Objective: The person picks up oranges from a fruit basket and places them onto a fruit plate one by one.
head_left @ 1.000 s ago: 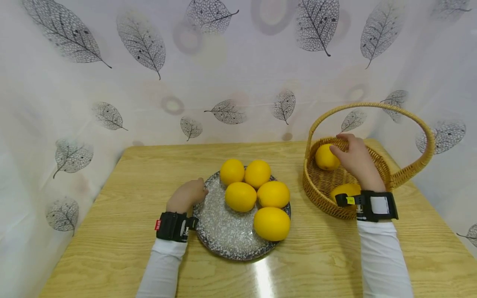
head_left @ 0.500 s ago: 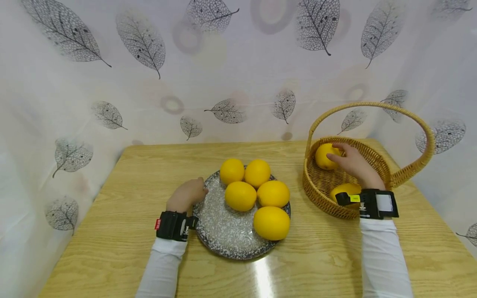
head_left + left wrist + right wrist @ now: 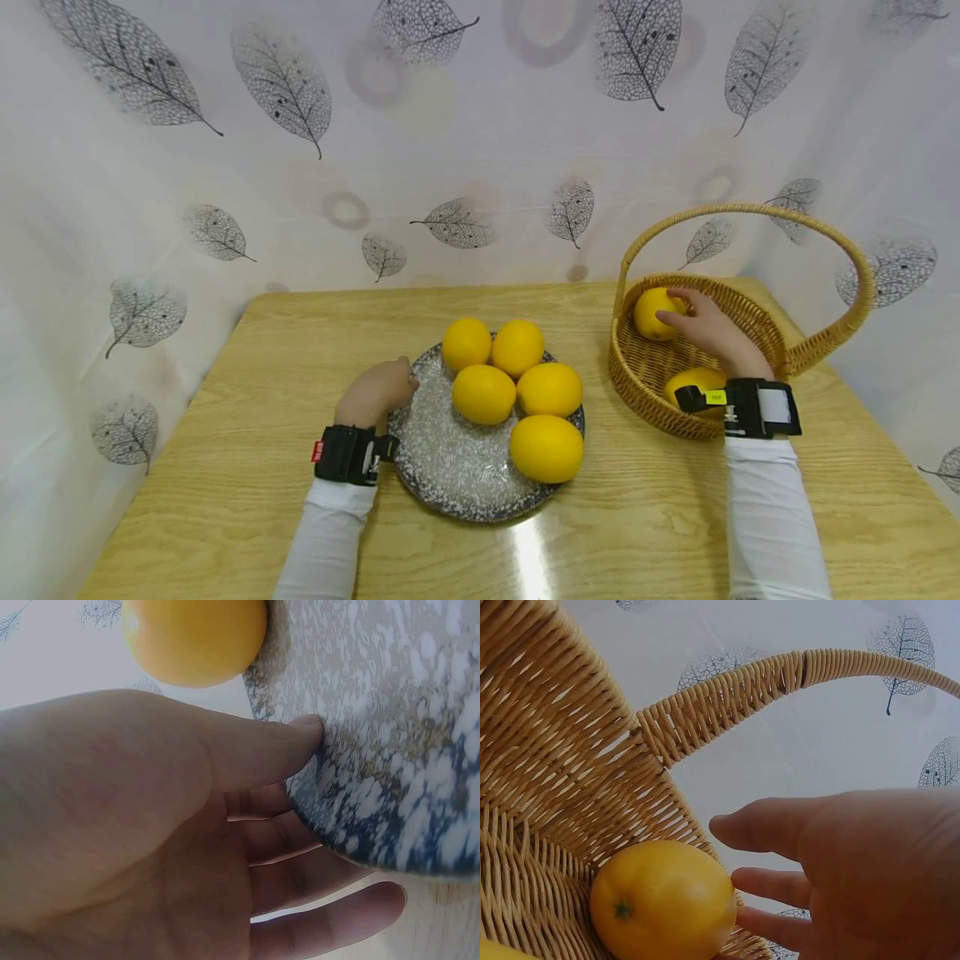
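Observation:
My left hand (image 3: 378, 393) grips the left rim of a speckled grey plate (image 3: 442, 467). Its thumb (image 3: 262, 746) lies on top of the rim, the other fingers underneath in the left wrist view. Several yellow-orange oranges, one of them near the front (image 3: 547, 449), sit on the plate's right and back. My right hand (image 3: 716, 332) is inside a wicker basket (image 3: 637, 396), beside an orange (image 3: 660, 900) at its back left. The fingers reach to that orange's side, thumb apart from it; whether the fingertips touch it I cannot tell. Another orange (image 3: 693, 383) lies nearer the basket's front.
A tall wicker handle (image 3: 738, 210) arches over the basket and the right hand. Both stand on a wooden table (image 3: 300, 333), the plate left of the basket. A white curtain (image 3: 465, 150) with leaf prints hangs behind and at both sides.
My right hand has moved slightly down and left, closer to the orange at the back of the basket. The left hand and plate have stayed in place.

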`<action>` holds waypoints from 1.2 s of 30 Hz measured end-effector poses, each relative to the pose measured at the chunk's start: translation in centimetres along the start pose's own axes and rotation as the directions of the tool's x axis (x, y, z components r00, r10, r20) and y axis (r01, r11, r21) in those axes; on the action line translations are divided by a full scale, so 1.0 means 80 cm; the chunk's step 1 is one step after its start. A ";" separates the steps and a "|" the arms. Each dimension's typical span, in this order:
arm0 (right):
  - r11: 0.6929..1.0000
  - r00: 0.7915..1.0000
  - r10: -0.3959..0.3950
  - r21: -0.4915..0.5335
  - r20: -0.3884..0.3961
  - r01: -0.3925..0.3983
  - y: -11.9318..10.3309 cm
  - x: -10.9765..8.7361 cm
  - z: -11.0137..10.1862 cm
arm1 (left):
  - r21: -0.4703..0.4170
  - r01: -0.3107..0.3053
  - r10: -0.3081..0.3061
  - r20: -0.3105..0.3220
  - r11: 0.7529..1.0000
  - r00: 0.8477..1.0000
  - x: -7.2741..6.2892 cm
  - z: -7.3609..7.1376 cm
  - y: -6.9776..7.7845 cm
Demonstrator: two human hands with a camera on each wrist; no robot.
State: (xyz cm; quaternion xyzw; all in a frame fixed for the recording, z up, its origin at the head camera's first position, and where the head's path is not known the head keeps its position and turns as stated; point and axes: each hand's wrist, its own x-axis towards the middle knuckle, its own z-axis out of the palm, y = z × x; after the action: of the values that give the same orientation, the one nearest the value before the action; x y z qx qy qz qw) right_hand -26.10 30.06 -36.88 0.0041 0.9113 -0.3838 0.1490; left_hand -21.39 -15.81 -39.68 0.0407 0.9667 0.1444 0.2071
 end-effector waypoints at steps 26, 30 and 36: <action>0.999 1.000 -0.020 -0.044 -0.014 0.019 -0.001 0.000 0.004 | -0.006 0.008 -0.007 0.002 1.000 1.000 0.000 0.002 -0.001; 0.994 0.998 0.002 -0.112 -0.064 -0.010 0.000 -0.001 0.005 | -0.007 0.003 -0.003 0.002 1.000 1.000 -0.001 0.001 0.000; 0.996 0.997 0.010 -0.083 -0.082 -0.017 0.002 -0.002 0.006 | 0.000 0.007 -0.007 0.000 1.000 1.000 -0.002 0.000 0.000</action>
State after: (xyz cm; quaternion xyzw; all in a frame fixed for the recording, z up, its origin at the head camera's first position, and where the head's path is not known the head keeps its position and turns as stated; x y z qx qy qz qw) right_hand -25.77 29.87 -37.21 0.0197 0.9318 -0.3440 0.1140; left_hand -21.26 -15.80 -39.62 0.0373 0.9669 0.1439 0.2074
